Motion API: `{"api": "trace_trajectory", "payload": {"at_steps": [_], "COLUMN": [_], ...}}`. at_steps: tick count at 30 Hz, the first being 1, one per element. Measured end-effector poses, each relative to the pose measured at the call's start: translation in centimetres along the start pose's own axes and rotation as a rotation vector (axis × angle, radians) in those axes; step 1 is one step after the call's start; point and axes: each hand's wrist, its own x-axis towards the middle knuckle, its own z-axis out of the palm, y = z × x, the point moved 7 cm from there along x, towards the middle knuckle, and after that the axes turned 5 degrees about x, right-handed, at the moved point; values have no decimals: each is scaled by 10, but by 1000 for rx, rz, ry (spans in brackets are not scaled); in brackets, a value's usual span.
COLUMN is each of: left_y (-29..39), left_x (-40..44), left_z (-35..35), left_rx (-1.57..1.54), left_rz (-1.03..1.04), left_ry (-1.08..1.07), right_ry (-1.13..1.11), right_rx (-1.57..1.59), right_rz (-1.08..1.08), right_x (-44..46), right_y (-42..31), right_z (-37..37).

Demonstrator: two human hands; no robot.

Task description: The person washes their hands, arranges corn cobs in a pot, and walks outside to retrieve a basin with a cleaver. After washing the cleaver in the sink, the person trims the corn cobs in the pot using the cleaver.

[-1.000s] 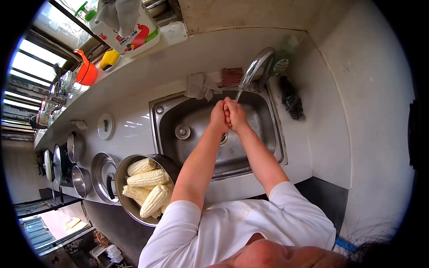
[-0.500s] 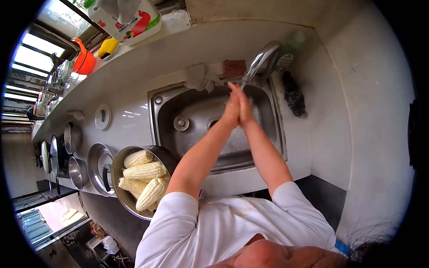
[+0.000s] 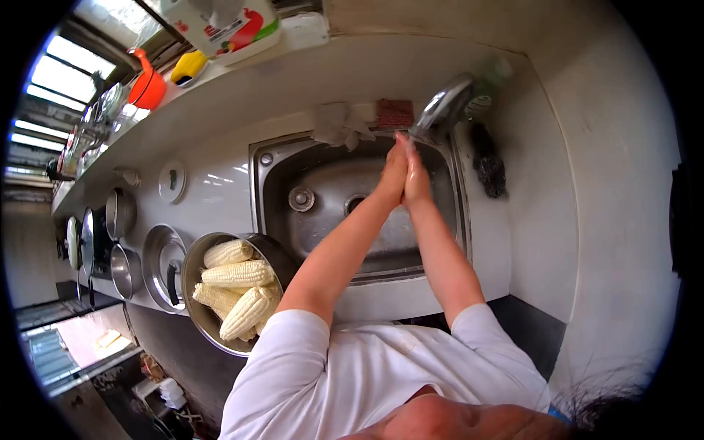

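Palm against palm, my left hand and my right hand meet over the steel sink. Their fingers are stretched out flat towards the tap, and no object shows between them. The curved chrome faucet ends right at my fingertips, and the skin of my right hand glistens wet. Below and to the left of the hands lie the drain hole and a drain strainer.
Left of the sink stands a large pot of peeled corn cobs. Beyond it are a steel basin and smaller pans. Grey cloths and a red sponge lie along the back edge. An orange ladle-like scoop sits on the ledge.
My hands stay pressed together under the faucet and have shifted slightly right and down in view. The whole view has also moved a little, and the faucet looks blurred.
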Motion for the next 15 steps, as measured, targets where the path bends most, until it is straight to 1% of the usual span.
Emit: {"api": "trace_trajectory", "payload": {"at_steps": [1,2,3,4,5,6,7,8,9,10,11,12,13,15], "left_y": [-16,-14,-12,3,31,23,5,35,30,-1,0,-2,13,43], "left_x": [32,37,41,27,16,13,21,1,-3,25,26,15,11,-14], "left_z": [-15,-26,-37,-35,-8,-8,-26,-5,-6,7,21,31,22,9], "left_rx": [59,120,181,250,1105,1175,862,1570,1369,1351,1452,1544,1551,1314], "left_rz": [16,56,95,151,465,455,471,521,533,555,688,802,789,839], "left_ry": [17,34,53,71,44,141,294,303,306,20,-78,-201,-169,-177], "right_ry": [15,13,-41,-102,-53,-56,-79,-158,-203,-186,-270,-303,-377,-192], "right_rx": [-2,-322,-566,-780,-919,-1026,-1029,-881,-649,-358,-219,-66,25,326], "right_rz": [-86,-128,-405,-690,-740,-680,-688,-509,-329,-126,-73,36,57,235], "right_x": [-13,-37,-41,-49,-35,-30,-14,5,16,31,32,22,17,17], "right_y": [4,-3,-13,-20,-17,-34,-37,-37,-27,-10,-14,-12,-14,0], "right_z": [6,23,37,46,32,35,24,15,-2,-25,-25,-22,-17,-18]}}
